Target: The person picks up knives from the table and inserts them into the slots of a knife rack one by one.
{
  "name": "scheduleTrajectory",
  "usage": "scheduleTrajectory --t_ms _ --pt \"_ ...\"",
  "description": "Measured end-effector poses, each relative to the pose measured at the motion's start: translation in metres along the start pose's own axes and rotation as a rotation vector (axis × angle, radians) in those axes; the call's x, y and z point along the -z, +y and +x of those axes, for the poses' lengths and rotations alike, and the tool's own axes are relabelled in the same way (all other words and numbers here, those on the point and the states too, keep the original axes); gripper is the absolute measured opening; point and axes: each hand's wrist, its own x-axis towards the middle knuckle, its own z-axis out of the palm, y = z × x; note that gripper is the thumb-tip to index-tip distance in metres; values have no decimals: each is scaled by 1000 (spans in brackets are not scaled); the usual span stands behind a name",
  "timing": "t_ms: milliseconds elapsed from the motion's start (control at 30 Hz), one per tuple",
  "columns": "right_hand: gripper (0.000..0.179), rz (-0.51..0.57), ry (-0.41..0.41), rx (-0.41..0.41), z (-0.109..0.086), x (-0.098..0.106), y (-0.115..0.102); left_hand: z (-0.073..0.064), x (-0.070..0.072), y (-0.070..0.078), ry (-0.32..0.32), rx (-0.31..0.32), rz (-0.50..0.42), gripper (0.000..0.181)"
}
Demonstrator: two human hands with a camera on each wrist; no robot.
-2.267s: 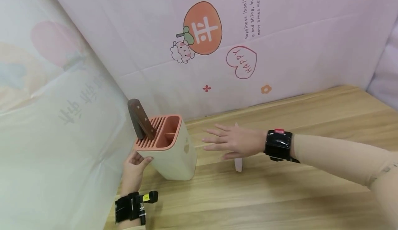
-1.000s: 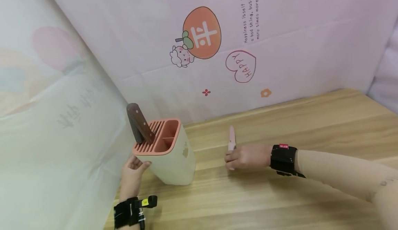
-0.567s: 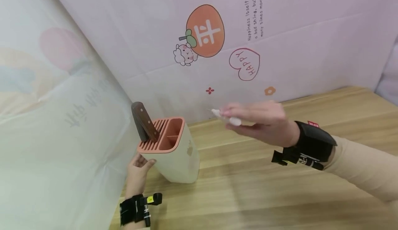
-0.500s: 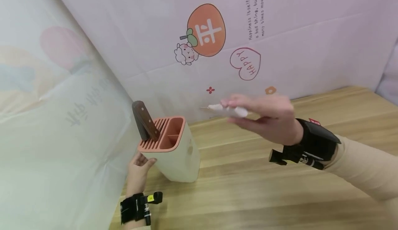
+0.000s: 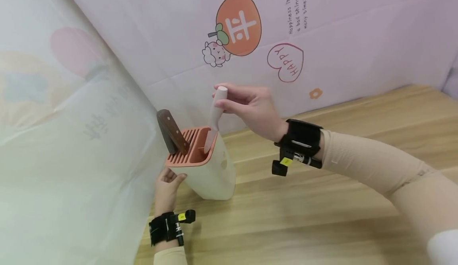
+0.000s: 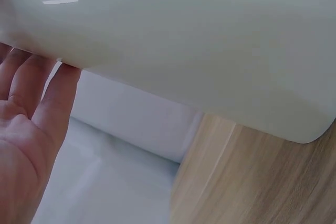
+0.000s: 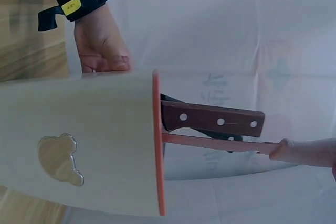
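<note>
In the head view my right hand point(image 5: 252, 108) pinches a pale pink knife point(image 5: 218, 112) by its handle, blade pointing down. The blade tip dips into the open compartment at the right of the white knife holder point(image 5: 211, 183), which has an orange slotted top. My left hand point(image 5: 168, 187) grips the holder's near left corner just under the rim. The left wrist view shows the fingers point(image 6: 58, 93) against the holder's smooth wall point(image 6: 210, 51). Brown-handled knife point(image 5: 175, 131) and a darker-handled one stand in the slots. The right wrist view shows the pink blade point(image 7: 220, 142) over the rim.
A wooden table point(image 5: 304, 217) lies under the holder and spreads to the right. A printed white cloth point(image 5: 343, 42) hangs behind, and another white sheet point(image 5: 89, 169) rises close at the left, beside the left hand.
My right hand went from spread fingers to picking the pink knife up off the table, then carried it left and tipped it blade-down into the holder's compartment. The left hand stays on the holder.
</note>
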Motion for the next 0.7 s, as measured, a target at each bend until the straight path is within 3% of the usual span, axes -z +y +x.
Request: scheduleTrajectory --t_ms 167,400,700 --pt "36 -51 -37 -124 1 -14 23 2 -1 0 -4 -10 -50 49" --pt "39 -171 -74 -217 -5 -33 47 2 -5 1 -21 -26 -73 49" --pt "44 -161 -121 -339 -18 -34 59 2 -1 0 -46 2 -81 57"
